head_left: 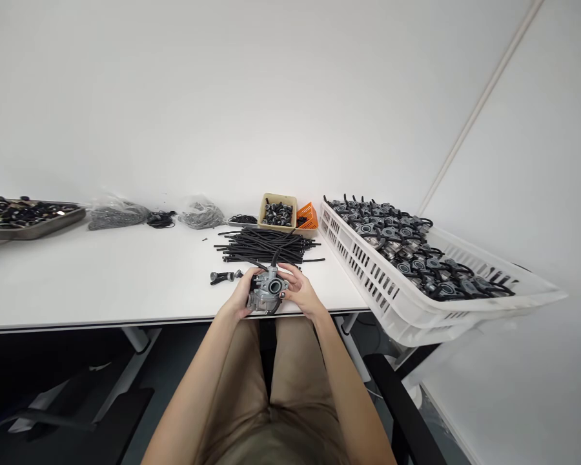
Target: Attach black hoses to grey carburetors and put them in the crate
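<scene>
At the near edge of the white table (101,284), both hands held 1 grey cast-metal carburettor (267,290), low over the top. Left hand (237,300) cupped its left side, fingers half curled. Right hand (301,294) clasped the right side, fingers bent onto the body. Risk, as judged: the part sat close to the table lip, so a slack grip could drop it into the lap. The loose pile of thin black rubber hoses (266,247) just behind could snag. The white slotted plastic crate (363,271) crowded the right; open tabletop lay to the left.
</scene>
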`<state>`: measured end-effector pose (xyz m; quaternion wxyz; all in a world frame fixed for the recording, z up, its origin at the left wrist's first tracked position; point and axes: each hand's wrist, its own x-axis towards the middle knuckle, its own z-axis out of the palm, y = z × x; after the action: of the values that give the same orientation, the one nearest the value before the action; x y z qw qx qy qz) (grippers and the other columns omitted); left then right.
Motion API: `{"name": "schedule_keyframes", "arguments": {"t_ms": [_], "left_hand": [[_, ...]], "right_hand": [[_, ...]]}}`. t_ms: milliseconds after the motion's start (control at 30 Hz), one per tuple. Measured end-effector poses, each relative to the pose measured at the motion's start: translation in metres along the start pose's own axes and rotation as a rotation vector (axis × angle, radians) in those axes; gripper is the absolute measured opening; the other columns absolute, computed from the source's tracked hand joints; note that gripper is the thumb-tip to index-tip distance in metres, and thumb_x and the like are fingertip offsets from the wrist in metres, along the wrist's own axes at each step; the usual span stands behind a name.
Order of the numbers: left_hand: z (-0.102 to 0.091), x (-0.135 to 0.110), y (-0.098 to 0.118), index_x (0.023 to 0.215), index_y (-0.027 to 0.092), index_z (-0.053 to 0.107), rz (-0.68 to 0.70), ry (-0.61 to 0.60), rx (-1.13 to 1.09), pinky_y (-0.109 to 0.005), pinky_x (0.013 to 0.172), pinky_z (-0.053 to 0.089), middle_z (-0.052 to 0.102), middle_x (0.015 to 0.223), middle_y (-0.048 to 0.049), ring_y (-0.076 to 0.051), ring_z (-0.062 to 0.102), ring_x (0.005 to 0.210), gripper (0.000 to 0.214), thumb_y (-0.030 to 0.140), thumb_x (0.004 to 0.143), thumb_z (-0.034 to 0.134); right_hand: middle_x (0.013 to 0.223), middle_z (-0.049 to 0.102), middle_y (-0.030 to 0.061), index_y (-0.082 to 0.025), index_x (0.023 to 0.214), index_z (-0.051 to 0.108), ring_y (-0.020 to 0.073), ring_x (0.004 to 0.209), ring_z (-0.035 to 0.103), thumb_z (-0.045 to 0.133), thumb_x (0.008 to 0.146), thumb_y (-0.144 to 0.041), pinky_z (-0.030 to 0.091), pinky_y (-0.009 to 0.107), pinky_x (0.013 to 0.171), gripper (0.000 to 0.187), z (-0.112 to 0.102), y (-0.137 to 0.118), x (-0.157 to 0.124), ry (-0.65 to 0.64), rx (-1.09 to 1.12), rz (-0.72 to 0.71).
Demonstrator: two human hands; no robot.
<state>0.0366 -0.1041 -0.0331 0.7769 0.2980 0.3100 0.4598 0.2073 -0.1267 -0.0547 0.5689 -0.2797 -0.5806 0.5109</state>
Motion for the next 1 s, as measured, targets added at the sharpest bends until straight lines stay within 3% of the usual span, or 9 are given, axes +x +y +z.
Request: {"name": "schedule_keyframes", "arguments": {"t_ms": [267, 600, 833, 1000], "left_hand": [[0.008, -0.006, 0.003, 0.082, 0.016, 0.063, -0.06, -0.041, 0.023, -0.03, 0.049, 0.051, 0.066, 0.061, -0.0041, -0.019, 0.061, 0.047, 0.034, 0.049, 0.085, 0.056], [0.002, 0.003, 0.002, 0.08, 0.014, 0.063, -0.006, -0.026, -0.063, -0.026, 0.051, 0.051, 0.067, 0.067, -0.0028, -0.016, 0.061, 0.053, 0.016, 0.03, 0.078, 0.062], [-0.002, 0.008, -0.001, 0.112, 0.019, 0.065, 0.139, -0.034, -0.02, -0.023, 0.056, 0.051, 0.07, 0.086, -0.0016, -0.014, 0.064, 0.065, 0.037, 0.022, 0.075, 0.063], [0.0, 0.009, -0.004, 0.119, 0.021, 0.062, 0.255, -0.008, 0.036, -0.023, 0.057, 0.051, 0.069, 0.093, -0.0019, -0.014, 0.063, 0.069, 0.047, 0.024, 0.073, 0.065]], "right_hand": [[0.123, 0.069, 0.0101, -0.026, 0.126, 0.059, 0.0268, 0.126, 0.057, 0.092, 0.05, -0.042, 0.04, 0.039, 0.107, 0.085, 0.001, 0.001, 0.0, 0.022, 0.0, 0.01], [0.127, 0.066, 0.0136, -0.024, 0.123, 0.059, 0.0278, 0.125, 0.057, 0.087, 0.06, -0.044, 0.042, 0.042, 0.104, 0.071, -0.001, 0.009, 0.006, 0.113, -0.05, -0.009], [0.113, 0.07, 0.0122, -0.02, 0.112, 0.063, 0.0238, 0.108, 0.064, 0.08, 0.068, -0.041, 0.046, 0.039, 0.099, 0.052, -0.002, 0.017, 0.011, 0.259, -0.144, -0.014], [0.113, 0.069, 0.012, -0.02, 0.108, 0.064, 0.023, 0.106, 0.064, 0.077, 0.069, -0.038, 0.048, 0.038, 0.096, 0.045, 0.0, 0.016, 0.011, 0.314, -0.182, -0.039]]}}
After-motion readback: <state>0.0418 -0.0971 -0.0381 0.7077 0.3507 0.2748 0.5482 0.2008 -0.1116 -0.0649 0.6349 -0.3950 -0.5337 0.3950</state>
